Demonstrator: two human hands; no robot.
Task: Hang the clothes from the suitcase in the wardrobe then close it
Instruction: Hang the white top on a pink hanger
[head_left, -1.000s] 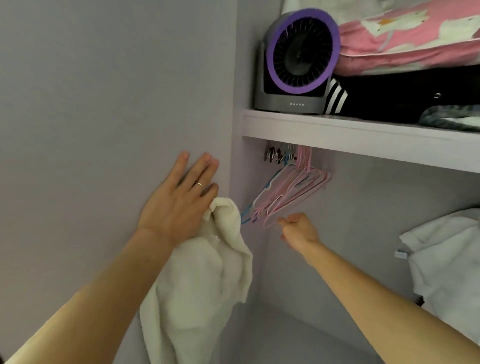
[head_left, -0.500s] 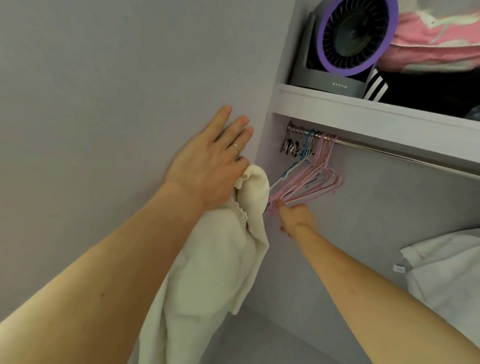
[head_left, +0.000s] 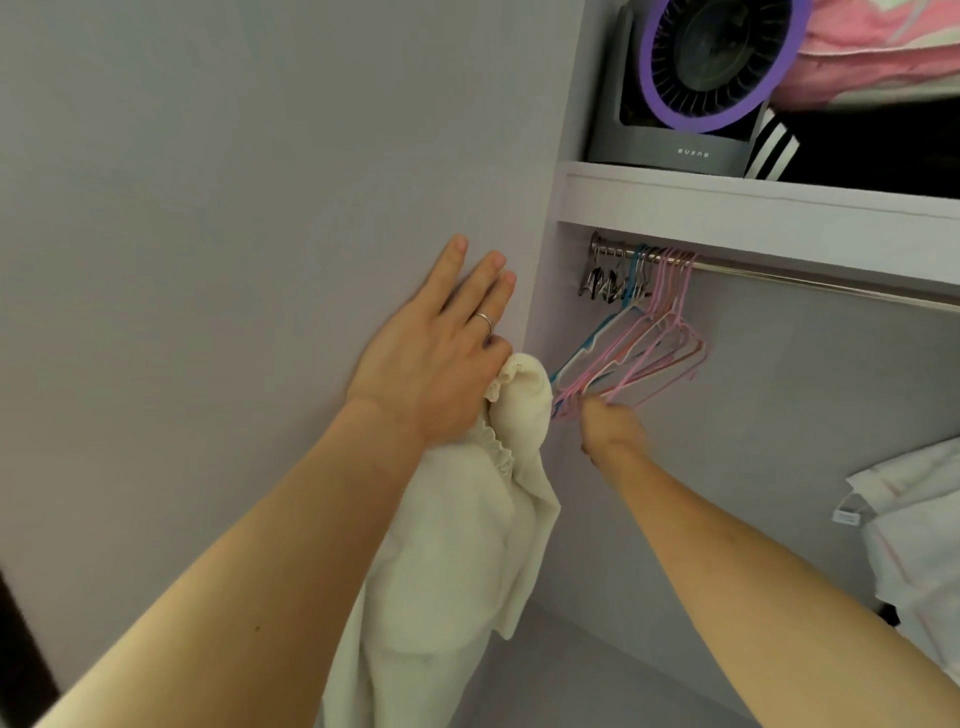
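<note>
A plain lilac panel (head_left: 234, 182) fills the left half of the view, and the open wardrobe (head_left: 779, 415) lies to its right, with a pale back wall and floor. A white shelf (head_left: 727, 202) crosses the top of the wardrobe, and a metal rail (head_left: 831, 283) runs just under its front edge.

The cream garment (head_left: 457, 545), the task's piece of clothing, hangs in loose folds in front of the wardrobe's left edge, outside it and not on a hanger. Its bunched, lace-trimmed top is tucked under the left hand. At the right edge of the wardrobe, a folded white fabric (head_left: 919, 519) with a small label juts into view.

At the left end of the shelf stands 1 grey fan (head_left: 696, 78) with a purple ring. Just right of it lies a black garment (head_left: 857, 145) with white stripes, with pink bedding (head_left: 872, 47) on top.

The left hand (head_left: 436, 353) lies with its fingers straight and flat against the panel, while its thumb side, hidden by cloth, holds the garment's top. The right hand (head_left: 610, 421), blurred, reaches into the wardrobe with its fingers curled around the low ends of the pink hangers (head_left: 660, 353).

Those hangers cluster at the left end of the rail, tilted down to the left. 1 blue hanger (head_left: 592, 345) sits on their left side. A row of small metal clips (head_left: 605, 283) hangs at the rail's very end. A thin ring (head_left: 484, 319) sits on a left finger.
</note>
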